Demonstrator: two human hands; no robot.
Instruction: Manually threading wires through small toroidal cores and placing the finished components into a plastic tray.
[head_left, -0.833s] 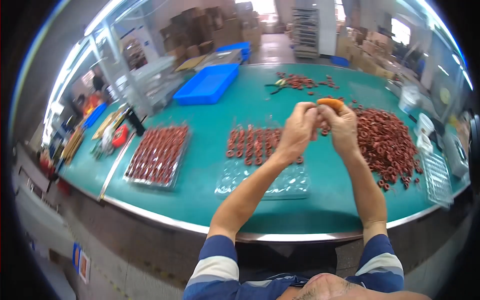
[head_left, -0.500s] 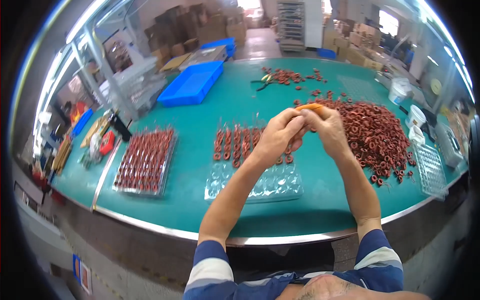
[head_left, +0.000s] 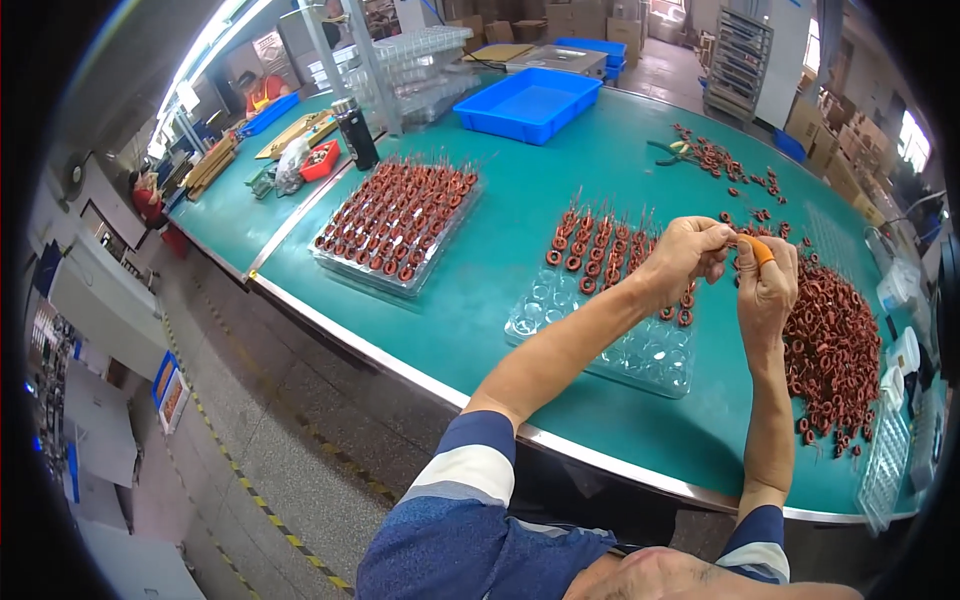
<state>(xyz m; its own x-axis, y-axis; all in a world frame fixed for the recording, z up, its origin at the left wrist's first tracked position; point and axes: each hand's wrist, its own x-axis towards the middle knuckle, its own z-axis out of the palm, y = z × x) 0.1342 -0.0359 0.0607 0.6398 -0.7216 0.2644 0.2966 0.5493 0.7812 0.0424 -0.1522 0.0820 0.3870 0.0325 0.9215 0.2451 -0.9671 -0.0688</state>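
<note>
Holding your left hand and right hand close together over the flat green table, you have each grip narrowed to a fingertip pinch; anything between the fingertips is too small to tell. An orange finger cover sits on your right hand.

The clear plastic tray at your left looks full, its small dark-red rings with thin upright wires standing in close rows. The clear plastic tray in front of you looks about half done: rings occupy its far cells, while the near cells are bare. Many more rings lie loose in a large dark-red heap beside your right forearm, with a smaller scatter farther back.

Your left forearm crosses the half-done tray and hides part of its rows. Near the far scatter lie dark-handled pliers; a rectangular blue plastic bin and a black cylindrical bottle stand well apart from your hands. Beyond the heap, another clear plastic tray rests at the right edge.
</note>
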